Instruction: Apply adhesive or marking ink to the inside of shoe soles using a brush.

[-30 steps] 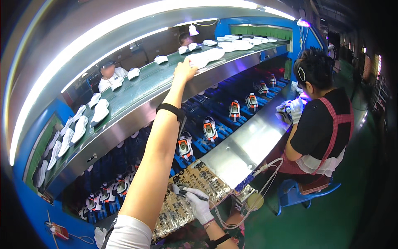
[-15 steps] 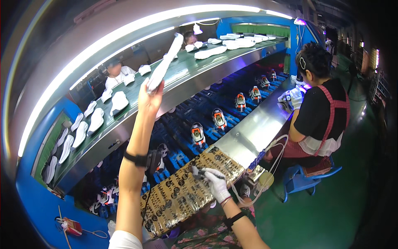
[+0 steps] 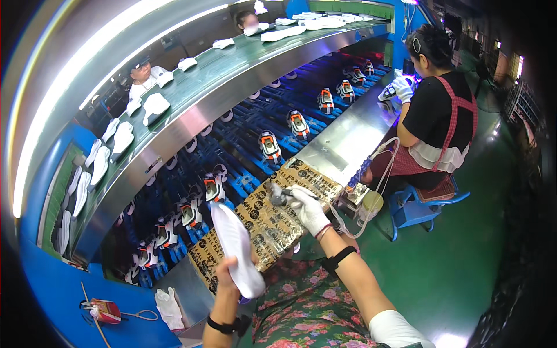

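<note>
My bare left hand (image 3: 227, 276) grips a white shoe sole (image 3: 235, 240) by its edge, tilted upright over the near left part of the work surface. On my right hand (image 3: 308, 210) is a white glove, and its fingers are closed round the dark handle of a brush (image 3: 275, 195). The grey, worn brush head hangs over or rests on the patterned, tape-covered board (image 3: 249, 203); I cannot tell if it touches. The sole and the brush are apart.
Above, a green conveyor belt (image 3: 191, 87) carries white soles. Orange-and-white shoe uppers (image 3: 270, 146) stand on blue racks below it. At right a co-worker (image 3: 441, 110) sits on a blue stool (image 3: 426, 200). Coiled tubing (image 3: 360, 174) and a white glove (image 3: 168, 308) lie nearby.
My left hand has come down from above the conveyor belt, bringing the sole to the taped board. My right hand keeps the brush over the board. The view has shifted.
</note>
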`<state>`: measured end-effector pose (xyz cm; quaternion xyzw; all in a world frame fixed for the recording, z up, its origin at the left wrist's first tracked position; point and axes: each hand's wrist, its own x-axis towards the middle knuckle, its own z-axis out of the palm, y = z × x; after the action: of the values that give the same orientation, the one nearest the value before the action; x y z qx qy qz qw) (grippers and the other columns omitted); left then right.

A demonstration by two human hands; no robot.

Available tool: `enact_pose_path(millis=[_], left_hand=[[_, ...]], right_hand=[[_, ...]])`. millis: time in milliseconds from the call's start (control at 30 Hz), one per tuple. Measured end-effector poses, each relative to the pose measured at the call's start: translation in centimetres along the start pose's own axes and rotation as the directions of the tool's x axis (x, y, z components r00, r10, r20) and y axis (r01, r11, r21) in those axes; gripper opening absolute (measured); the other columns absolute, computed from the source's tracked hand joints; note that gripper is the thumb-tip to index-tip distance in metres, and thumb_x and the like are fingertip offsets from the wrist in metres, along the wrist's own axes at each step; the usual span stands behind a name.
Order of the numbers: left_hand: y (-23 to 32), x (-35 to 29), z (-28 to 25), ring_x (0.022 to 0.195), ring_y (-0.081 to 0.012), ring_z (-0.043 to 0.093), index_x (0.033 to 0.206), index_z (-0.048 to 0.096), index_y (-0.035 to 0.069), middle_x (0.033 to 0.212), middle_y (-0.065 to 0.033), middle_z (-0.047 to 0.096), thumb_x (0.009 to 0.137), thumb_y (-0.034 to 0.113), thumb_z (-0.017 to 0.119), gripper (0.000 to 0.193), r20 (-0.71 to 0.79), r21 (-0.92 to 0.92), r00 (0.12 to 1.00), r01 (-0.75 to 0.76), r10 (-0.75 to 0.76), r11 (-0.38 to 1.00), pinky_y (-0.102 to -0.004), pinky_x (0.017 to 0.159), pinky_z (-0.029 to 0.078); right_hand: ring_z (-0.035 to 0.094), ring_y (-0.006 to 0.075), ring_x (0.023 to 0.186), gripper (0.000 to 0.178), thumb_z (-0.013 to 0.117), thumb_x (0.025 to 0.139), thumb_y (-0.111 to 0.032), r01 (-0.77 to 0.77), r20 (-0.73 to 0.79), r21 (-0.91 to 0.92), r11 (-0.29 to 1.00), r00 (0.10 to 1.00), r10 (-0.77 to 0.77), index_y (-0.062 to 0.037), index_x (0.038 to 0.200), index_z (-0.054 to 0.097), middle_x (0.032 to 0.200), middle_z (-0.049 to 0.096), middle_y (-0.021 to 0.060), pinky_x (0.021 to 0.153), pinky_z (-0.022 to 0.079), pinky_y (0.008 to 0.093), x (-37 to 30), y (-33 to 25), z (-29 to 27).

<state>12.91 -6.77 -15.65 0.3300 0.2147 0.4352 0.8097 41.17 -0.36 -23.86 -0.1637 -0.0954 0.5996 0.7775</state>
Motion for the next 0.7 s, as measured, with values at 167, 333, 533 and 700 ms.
enact_pose_path(millis=[167,333,533,700], left_hand=[[-5.7,-3.9,-4.4,0.082,-0.0344,0.068,0.123,0.052,-0.008,0.095,-0.0218,0.064,0.065,0.017,0.066,0.065,-0.135,-0.036,0.958,0.249,-0.252,0.968,-0.0422,0.077,0.059],[-8.0,-2.2,-1.6,0.105,-0.0377,0.064,0.138,0.041,-0.009,0.124,-0.0274,0.06,0.074,0.019,0.062,0.073,-0.052,-0.272,0.909,0.385,-0.413,0.882,-0.0462,0.096,0.053],[-8.2,1.3,1.1,0.11,-0.0365,0.063,0.139,0.047,-0.001,0.125,-0.0224,0.06,0.087,0.08,0.037,0.097,0.229,-0.484,0.939,0.338,-0.256,0.807,-0.0487,0.098,0.051],[-8.4,2.1,1.7,0.109,-0.0412,0.062,0.135,0.051,0.0,0.125,-0.0252,0.06,0.081,0.089,0.029,0.106,0.206,-0.491,0.962,0.258,-0.176,0.832,-0.0551,0.097,0.049]], right_hand=[[0.065,0.0172,0.081,0.019,0.059,0.093,0.003,-0.144,0.089,0.241,0.96,0.988,0.126,0.0023,0.111,0.064,0.104,0.066,0.0128,0.054,0.046,0.0176,-3.1,-0.7,2.3],[0.059,0.0106,0.076,0.019,0.059,0.092,0.005,-0.204,0.2,0.081,0.976,0.962,0.185,0.0021,0.109,0.066,0.105,0.068,0.0114,0.058,0.045,0.0178,-8.2,-0.4,7.6],[0.066,0.0111,0.09,0.023,0.063,0.09,0.0,-0.131,0.182,-0.246,0.96,0.967,0.179,0.0016,0.113,0.065,0.106,0.071,0.0111,0.068,0.05,0.0198,-12.1,-2.1,10.9],[0.057,0.0041,0.056,0.02,0.075,0.082,-0.001,-0.095,-0.002,-0.635,0.767,0.993,0.122,-0.0013,0.102,0.073,0.081,0.071,0.002,0.049,0.045,0.0194,-13.1,-2.6,11.8]])
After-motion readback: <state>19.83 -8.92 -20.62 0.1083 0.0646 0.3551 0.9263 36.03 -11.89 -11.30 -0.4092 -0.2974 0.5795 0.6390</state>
